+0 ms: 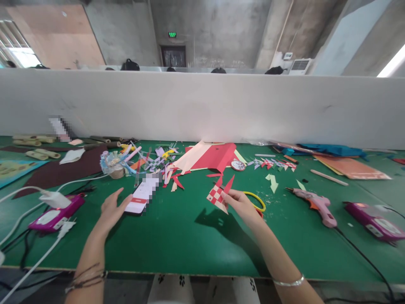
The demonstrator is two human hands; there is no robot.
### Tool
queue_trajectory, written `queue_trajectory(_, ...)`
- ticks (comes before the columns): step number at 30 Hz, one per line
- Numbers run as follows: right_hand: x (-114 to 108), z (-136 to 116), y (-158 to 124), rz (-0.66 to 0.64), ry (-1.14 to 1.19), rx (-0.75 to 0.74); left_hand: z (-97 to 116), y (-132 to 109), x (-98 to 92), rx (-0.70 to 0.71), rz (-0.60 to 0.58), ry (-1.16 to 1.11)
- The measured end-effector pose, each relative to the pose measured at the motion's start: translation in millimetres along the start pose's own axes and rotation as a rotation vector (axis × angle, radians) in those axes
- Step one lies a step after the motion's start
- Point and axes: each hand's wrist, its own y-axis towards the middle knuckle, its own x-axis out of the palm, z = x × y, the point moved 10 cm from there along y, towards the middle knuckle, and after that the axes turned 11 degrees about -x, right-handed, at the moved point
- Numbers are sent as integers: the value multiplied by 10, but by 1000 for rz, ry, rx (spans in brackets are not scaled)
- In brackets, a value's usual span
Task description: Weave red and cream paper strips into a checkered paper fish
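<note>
My right hand [242,204] pinches a woven red-and-cream paper fish [217,195] by its edge, above the green table. The fish has a checkered body and pointed red strips. Behind that hand shows the yellow handle loop of scissors [258,199]; their blades are mostly hidden, and I cannot tell whether they touch the hand. My left hand [112,207] rests open at the left side of a phone [136,206], fingers apart, its thumb at the phone's edge. The phone's lit screen is partly blurred out.
Red and pink paper sheets [218,157] and cut strips [158,158] lie farther back. Small woven fish [268,163] lie right of them. A pink glue gun [316,202] sits at right, near a purple power strip [376,221]. Another power strip [57,215] with cables stands left.
</note>
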Motion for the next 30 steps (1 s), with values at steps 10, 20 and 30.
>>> queue_trajectory(10,497,-34,-34,-230,37,-48,1733,-1413,478,442,-662,-617)
queue_trajectory(20,419,22,-29,-178,61,-37,1772,-1357,481,502,-626,-553)
queue_trajectory(30,-93,47,-94,22,-12,17,509,-636,-25,414,193,60)
